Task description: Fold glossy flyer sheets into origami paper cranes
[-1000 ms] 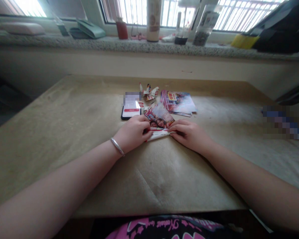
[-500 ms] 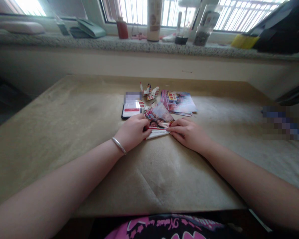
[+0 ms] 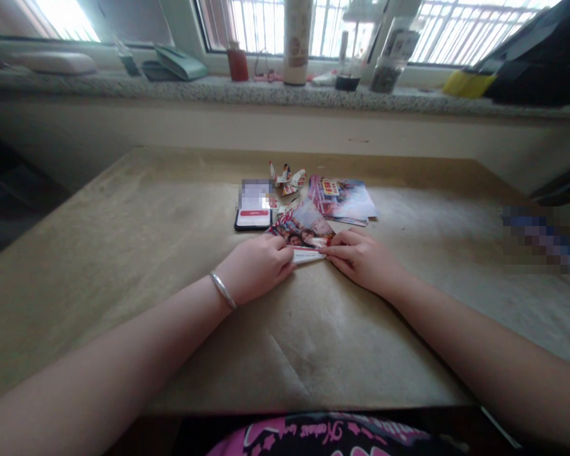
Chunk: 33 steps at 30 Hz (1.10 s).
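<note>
A printed paper sheet [image 3: 308, 223] lies on the table, its near edge folded over so a white strip shows. My left hand [image 3: 261, 265] presses on the left end of that fold, fingers curled and closed on the paper. On the right end, my right hand [image 3: 356, 254] pinches the edge between thumb and fingers. Just beyond the sheet sits a folded paper shape [image 3: 289, 180] with pointed tips. A phone [image 3: 254, 218] with a lit screen lies beyond my left hand. Behind my right hand is a stack of printed sheets [image 3: 344, 197].
The tan-covered table [image 3: 147, 253] runs back to a wall under a granite windowsill [image 3: 180, 88]. On the sill stand a red bottle [image 3: 238, 62], a tall pale bottle [image 3: 297, 44], a yellow object [image 3: 468, 83] and a black bag [image 3: 541, 60]. A blurred item [image 3: 546, 239] lies at the right.
My left hand has slid slightly right and nearer along the fold, covering more of the white strip. My right hand stays on its end. The view has shifted a little.
</note>
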Each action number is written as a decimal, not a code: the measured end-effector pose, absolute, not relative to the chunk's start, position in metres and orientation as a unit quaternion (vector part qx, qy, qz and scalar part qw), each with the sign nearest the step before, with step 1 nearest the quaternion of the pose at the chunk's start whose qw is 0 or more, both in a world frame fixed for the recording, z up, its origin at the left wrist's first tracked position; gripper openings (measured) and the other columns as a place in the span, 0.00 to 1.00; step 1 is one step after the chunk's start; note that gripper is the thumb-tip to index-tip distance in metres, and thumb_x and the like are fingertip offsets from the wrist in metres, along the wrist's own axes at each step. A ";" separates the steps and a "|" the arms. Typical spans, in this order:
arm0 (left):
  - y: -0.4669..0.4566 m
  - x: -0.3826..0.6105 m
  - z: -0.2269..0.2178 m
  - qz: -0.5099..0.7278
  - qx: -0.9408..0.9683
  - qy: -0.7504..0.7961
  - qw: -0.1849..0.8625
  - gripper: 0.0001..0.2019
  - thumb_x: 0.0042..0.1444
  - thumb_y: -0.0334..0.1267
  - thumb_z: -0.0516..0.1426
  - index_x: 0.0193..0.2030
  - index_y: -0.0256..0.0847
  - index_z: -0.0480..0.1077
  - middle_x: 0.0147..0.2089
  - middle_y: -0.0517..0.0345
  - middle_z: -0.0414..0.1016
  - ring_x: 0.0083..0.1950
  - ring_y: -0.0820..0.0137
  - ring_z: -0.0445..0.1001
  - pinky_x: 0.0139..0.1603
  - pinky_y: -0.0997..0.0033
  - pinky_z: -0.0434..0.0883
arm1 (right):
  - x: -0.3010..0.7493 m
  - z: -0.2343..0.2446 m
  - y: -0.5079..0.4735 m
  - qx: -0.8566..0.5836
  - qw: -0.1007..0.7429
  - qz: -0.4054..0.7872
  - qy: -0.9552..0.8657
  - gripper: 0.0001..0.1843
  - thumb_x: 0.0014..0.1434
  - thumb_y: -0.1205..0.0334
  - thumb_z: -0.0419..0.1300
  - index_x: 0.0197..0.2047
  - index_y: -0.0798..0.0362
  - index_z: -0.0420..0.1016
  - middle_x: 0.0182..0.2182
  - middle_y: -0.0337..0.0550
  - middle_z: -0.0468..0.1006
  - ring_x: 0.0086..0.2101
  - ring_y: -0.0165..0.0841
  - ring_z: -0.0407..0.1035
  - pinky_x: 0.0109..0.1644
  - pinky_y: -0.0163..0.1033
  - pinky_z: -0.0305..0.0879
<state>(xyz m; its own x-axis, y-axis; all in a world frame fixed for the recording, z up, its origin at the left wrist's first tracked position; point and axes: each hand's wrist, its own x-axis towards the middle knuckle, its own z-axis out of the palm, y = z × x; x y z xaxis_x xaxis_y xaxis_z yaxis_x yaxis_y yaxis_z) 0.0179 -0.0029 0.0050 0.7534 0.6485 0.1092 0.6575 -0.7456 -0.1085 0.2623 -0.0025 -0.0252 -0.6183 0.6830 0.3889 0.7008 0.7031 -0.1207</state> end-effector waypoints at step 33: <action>-0.009 0.029 -0.002 -0.027 -0.915 -0.387 0.109 0.14 0.64 0.38 0.48 0.43 0.34 0.72 0.41 0.48 0.73 0.42 0.59 0.72 0.37 0.63 0.69 | 0.259 -0.019 -0.007 -0.407 0.122 -0.106 -0.899 0.16 0.66 0.60 0.52 0.50 0.46 0.78 0.39 0.43 0.79 0.39 0.35 0.70 0.37 0.38 0.62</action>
<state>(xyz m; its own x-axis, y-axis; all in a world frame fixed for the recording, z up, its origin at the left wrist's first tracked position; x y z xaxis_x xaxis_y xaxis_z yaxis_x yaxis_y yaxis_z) 0.0286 -0.0094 -0.0024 0.6990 0.7024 0.1342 0.7142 -0.6766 -0.1792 0.2594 -0.0074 -0.0192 -0.6387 0.7064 0.3049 0.7580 0.6458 0.0917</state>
